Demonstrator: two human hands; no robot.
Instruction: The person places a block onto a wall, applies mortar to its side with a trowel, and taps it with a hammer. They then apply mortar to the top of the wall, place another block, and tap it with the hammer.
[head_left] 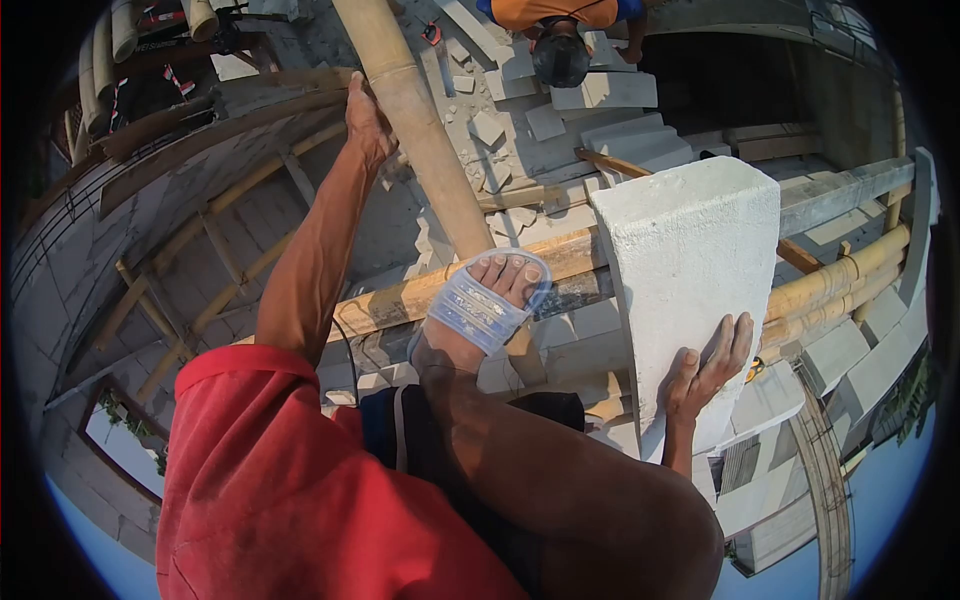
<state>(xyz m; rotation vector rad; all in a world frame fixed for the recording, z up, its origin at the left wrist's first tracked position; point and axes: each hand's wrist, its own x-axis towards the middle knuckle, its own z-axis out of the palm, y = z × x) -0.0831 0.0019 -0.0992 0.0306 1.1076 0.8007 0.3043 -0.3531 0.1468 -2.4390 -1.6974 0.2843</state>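
At the wooden beam edge (572, 254), steadies white block (690, 260) with flat right hand (706, 374), spread-fingered, clasping nothing, apparently against tipping; rests left hand (369, 128) by bamboo pole (412, 105), likely for balance, with finger curl too hidden to tell.

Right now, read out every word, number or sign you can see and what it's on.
"WEI STAR...": pale letters on a dark surface at upper left; small, so uncertain, and the ending is too blurred to read.
Sandal: pale marks on the strap, no readable letters.
White block: no writing visible on the faces shown.
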